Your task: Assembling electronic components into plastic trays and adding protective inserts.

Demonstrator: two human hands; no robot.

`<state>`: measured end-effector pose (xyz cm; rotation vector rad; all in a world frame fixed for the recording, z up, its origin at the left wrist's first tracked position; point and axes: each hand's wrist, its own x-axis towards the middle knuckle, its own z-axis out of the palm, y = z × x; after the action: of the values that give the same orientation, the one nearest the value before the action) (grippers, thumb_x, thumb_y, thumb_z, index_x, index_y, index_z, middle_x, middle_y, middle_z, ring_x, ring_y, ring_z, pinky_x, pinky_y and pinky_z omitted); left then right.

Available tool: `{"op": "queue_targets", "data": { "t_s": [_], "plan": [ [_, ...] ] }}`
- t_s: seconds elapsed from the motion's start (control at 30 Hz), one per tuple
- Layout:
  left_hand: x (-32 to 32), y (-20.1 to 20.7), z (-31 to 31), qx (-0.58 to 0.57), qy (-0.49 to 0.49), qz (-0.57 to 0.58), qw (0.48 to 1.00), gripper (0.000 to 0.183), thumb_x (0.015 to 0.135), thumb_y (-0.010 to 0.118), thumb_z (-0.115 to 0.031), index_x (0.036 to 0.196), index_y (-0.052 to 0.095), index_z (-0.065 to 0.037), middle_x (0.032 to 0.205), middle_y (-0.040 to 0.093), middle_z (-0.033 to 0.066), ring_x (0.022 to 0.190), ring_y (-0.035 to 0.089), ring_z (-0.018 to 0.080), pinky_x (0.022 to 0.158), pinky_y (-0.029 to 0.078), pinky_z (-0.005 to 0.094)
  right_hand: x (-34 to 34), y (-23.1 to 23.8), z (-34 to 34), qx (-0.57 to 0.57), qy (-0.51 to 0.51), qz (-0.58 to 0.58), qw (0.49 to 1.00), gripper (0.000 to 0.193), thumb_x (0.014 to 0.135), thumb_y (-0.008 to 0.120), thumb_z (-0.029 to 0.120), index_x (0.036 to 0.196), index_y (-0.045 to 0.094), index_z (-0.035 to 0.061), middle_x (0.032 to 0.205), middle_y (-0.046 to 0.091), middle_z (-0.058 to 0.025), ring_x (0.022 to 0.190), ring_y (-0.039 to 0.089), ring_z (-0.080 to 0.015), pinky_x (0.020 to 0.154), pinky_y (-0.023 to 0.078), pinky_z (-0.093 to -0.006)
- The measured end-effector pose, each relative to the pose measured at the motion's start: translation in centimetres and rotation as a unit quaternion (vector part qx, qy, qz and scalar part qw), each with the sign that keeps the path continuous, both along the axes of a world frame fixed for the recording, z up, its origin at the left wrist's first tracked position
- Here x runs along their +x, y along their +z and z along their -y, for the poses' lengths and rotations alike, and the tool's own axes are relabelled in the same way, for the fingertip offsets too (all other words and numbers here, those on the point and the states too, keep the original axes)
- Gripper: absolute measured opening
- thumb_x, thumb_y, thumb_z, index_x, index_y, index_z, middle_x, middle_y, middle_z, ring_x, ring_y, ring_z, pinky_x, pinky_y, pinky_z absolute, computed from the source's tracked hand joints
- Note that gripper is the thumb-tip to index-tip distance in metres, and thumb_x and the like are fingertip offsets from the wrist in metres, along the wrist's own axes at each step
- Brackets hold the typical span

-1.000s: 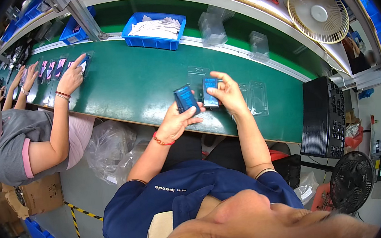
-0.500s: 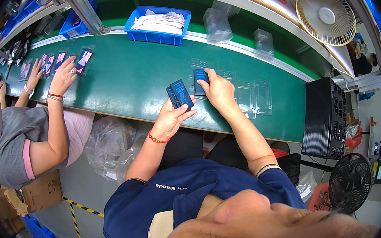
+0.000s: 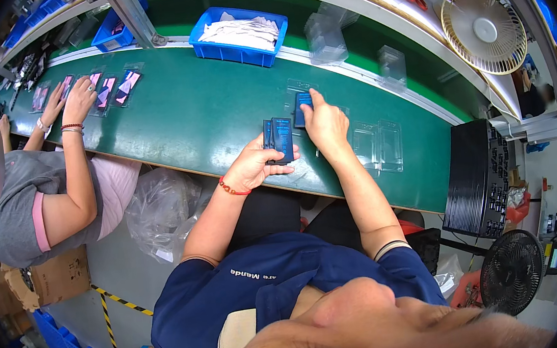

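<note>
My left hand (image 3: 253,163) holds a small fanned stack of flat black phone batteries (image 3: 282,139) with blue print, its thumb lying across their lower part. To the right and a little farther away, my right hand (image 3: 325,125) has its thumb and index finger on another black battery (image 3: 301,110). That battery lies at a clear plastic blister tray (image 3: 301,85), whose near part is covered by the hand. More clear blister trays (image 3: 391,145) lie on the green table to the right of my right hand.
A blue bin (image 3: 239,54) of white slips stands at the table's back edge. Stacked clear trays (image 3: 325,38) are behind the work spot. A black ribbed rack (image 3: 472,177) borders the right end. At left, a co-worker's hands (image 3: 79,100) handle pink-and-dark packs (image 3: 128,88).
My left hand has brought its batteries slightly right, more upright and closer to my right hand. My right thumb now lies over the tray's battery. The co-worker's hand has shifted left. The view has shifted slightly.
</note>
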<state>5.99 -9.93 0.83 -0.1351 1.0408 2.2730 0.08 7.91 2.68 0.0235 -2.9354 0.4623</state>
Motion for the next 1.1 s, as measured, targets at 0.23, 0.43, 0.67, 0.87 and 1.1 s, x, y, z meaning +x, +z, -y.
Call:
{"op": "queue_targets", "data": {
  "t_s": [0.23,0.43,0.67,0.87,1.1],
  "plan": [
    [0.2,-0.1,0.1,0.008,-0.010,0.014,1.000,0.052,0.084,0.050,0.007,0.134,0.038,-0.003,0.116,0.059,0.0217,0.108,0.061,0.0343,0.082,0.058,0.0437,-0.4,0.0,0.8,0.011,0.003,-0.009,1.000,0.039,0.087,0.060,0.030,0.120,0.059,0.0095,0.073,0.067,-0.0203,0.071,0.067,-0.0376,0.065,0.053,-0.0490],
    [0.1,-0.2,0.0,0.010,-0.006,0.009,1.000,0.054,0.085,0.050,0.007,0.136,0.036,-0.005,0.118,0.059,0.0217,0.108,0.061,0.0344,0.082,0.058,0.0432,-0.6,-1.4,0.6,0.069,0.052,-0.051,0.995,0.036,0.085,0.063,0.032,0.114,0.064,0.0110,0.065,0.066,-0.0139,0.062,0.067,-0.0275,0.059,0.052,-0.0428],
    [-0.2,-0.3,0.0,0.046,0.017,-0.003,0.999,0.055,0.084,0.049,0.008,0.135,0.037,-0.008,0.113,0.060,0.0196,0.101,0.064,0.0316,0.077,0.059,0.0430,-1.1,-3.3,0.2,0.050,0.181,-0.178,0.966,0.033,0.083,0.066,0.031,0.110,0.067,0.0118,0.061,0.063,-0.0071,0.058,0.060,-0.0227,0.063,0.044,-0.0376],
    [-1.6,-0.3,1.3,0.041,-0.020,0.007,0.999,0.054,0.082,0.048,0.007,0.134,0.039,-0.007,0.111,0.061,0.0211,0.098,0.065,0.0323,0.077,0.059,0.0428,-0.5,-2.0,0.3,0.062,0.198,-0.153,0.966,0.034,0.081,0.069,0.024,0.114,0.067,0.0169,0.070,0.058,-0.0046,0.070,0.054,-0.0216,0.067,0.038,-0.0355],
    [-2.1,0.2,1.9,0.024,-0.020,-0.009,0.999,0.045,0.083,0.053,0.006,0.127,0.046,-0.002,0.111,0.063,0.0181,0.099,0.066,0.0288,0.077,0.059,0.0398,0.5,-0.8,0.6,0.051,0.180,-0.092,0.978,0.038,0.081,0.068,0.023,0.119,0.066,0.0182,0.081,0.052,-0.0061,0.083,0.050,-0.0232,0.076,0.036,-0.0378]
  ]
}}
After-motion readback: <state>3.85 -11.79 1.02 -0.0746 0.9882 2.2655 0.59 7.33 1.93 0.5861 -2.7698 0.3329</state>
